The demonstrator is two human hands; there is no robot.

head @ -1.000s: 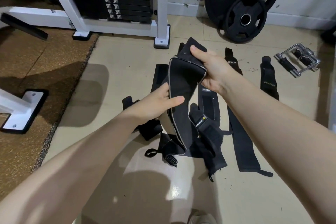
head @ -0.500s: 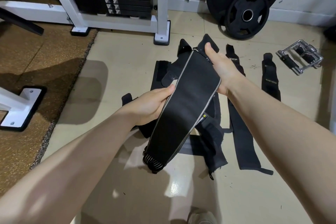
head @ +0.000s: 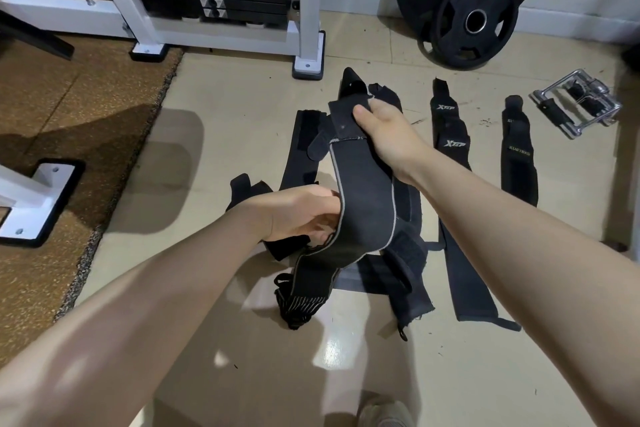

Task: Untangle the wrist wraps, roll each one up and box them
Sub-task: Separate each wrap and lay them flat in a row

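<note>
Grip, right hand (head: 384,133): thumb and fingers clamp top end of grey-edged wrist wrap (head: 363,204).
Grip, left hand (head: 298,213): curled round wrap's mid-length edge.
Location: wrap held above tangled wraps (head: 401,263) on floor (head: 225,114).
Nearby: two flat wraps (head: 519,156), weight plates (head: 471,0).

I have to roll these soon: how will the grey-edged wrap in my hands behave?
Probably floppy: the wrap bends in a curve between the right hand and left hand, its striped end drooping. It looks light. Probably not slippery, being fabric, but that is a guess.
</note>
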